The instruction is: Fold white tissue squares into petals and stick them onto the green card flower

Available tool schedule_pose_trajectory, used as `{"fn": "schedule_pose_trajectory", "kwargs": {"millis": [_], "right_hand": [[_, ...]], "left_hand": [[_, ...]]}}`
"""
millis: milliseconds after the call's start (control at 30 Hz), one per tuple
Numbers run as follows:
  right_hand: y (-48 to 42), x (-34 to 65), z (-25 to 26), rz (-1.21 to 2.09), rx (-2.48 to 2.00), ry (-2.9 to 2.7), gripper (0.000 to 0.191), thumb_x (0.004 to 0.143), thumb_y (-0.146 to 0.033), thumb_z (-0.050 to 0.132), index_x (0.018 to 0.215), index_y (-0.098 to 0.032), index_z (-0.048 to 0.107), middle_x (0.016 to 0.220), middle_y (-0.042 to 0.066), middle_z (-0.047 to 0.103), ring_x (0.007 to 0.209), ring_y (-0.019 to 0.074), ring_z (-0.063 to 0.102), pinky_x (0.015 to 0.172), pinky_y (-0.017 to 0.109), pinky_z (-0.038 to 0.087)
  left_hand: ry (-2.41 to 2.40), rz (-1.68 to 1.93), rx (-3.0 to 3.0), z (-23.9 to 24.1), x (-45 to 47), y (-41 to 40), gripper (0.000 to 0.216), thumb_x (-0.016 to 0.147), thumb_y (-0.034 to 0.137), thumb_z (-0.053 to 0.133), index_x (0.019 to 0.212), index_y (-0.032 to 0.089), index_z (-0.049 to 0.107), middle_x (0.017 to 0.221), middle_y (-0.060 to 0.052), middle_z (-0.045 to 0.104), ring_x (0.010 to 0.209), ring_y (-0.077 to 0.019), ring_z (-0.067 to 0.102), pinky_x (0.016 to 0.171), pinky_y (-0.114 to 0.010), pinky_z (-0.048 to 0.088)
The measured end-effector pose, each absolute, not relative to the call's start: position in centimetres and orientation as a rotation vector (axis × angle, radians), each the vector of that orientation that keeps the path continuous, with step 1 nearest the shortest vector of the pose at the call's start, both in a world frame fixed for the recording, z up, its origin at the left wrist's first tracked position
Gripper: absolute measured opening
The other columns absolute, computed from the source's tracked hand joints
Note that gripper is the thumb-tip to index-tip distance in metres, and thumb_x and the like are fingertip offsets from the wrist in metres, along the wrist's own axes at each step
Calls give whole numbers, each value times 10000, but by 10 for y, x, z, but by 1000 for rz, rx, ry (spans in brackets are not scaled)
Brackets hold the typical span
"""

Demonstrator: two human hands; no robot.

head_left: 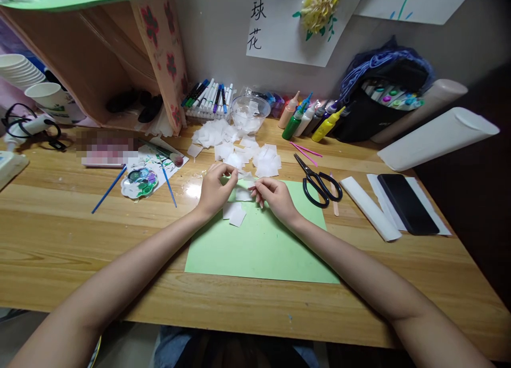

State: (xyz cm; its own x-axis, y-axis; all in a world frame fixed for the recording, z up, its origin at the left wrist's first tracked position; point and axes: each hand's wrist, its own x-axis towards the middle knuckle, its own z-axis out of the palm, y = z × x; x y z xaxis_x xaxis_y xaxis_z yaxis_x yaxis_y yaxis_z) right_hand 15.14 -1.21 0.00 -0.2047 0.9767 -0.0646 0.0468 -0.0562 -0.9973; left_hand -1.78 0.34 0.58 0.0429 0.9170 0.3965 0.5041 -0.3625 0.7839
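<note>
Between my two hands a small piece of thin white paper [246,176] is stretched over the green sheet. My left hand [217,186] pinches its left end between thumb and fingers. On the right side my right hand [275,195] pinches the other end, its fingers curled. Just below the held piece lies a white paper square [243,194], and more white paper squares [235,214] overlap on the green sheet [255,251] nearer to me. Beyond my hands, loose white squares [215,133] are heaped on the wooden table, with a small stack of squares [267,160] beside them.
Black-handled scissors [316,182] lie right of the green sheet, near a white paper strip [370,208] and a black phone [407,203]. Left are a paint palette [139,183] and a blue brush [108,190]. Paint bottles [293,122] and a clear bowl [250,115] stand behind.
</note>
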Motion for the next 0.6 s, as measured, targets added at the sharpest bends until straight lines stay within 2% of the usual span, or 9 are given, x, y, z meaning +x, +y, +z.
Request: {"fn": "schedule_pose_trajectory", "kwargs": {"millis": [133, 267, 333, 467, 533, 600], "right_hand": [[-8, 155, 1, 1345, -1206, -1394, 257, 811, -384, 559, 695, -165, 624, 616, -2, 599, 462, 85, 467, 426, 226, 368], [9, 169, 0, 1104, -1289, -1419, 282, 808, -332, 543, 583, -165, 575, 652, 19, 612, 628, 121, 549, 576, 245, 421], [18, 176, -3, 977, -1354, -1391, 268, 811, -339, 544, 609, -165, 572, 633, 12, 586, 648, 127, 544, 612, 254, 414], [23, 181, -8, 937, -1325, -1324, 197, 791, -368, 606, 795, -187, 529, 626, -38, 503, 548, 100, 453, 545, 243, 357], [19, 179, -7, 955, -1267, -1465, 198, 781, -347, 634, 767, -193, 510, 637, -43, 477, 525, 88, 398, 519, 237, 324], [12, 175, -4, 963, -1187, -1766, 150, 769, -302, 654, 757, -184, 562, 682, -24, 504, 550, 89, 396, 538, 242, 328]], "left_hand": [[1504, 1291, 1667, -1, -21, 9, 176, 850, 277, 531, 713, 176, 578, 719, -4, 589, 702, -133, 518, 662, -253, 395], [1533, 1265, 1537, -4, -23, 13, 232, 858, 348, 525, 772, 167, 641, 685, -6, 612, 622, -121, 516, 598, -242, 393], [1535, 1229, 1535, -5, -24, 14, 250, 865, 360, 520, 845, 165, 678, 703, -17, 645, 649, -135, 551, 632, -252, 422], [1550, 1178, 1632, -5, -24, 14, 253, 875, 276, 516, 1055, 177, 663, 921, -56, 680, 767, -155, 593, 750, -299, 461], [1559, 1199, 1678, -5, -24, 14, 240, 874, 234, 513, 1064, 170, 645, 995, -74, 642, 781, -144, 584, 761, -297, 466], [1573, 1246, 1688, -4, -24, 14, 197, 870, 204, 509, 1018, 162, 632, 1010, -79, 601, 785, -133, 569, 763, -290, 470]]}}
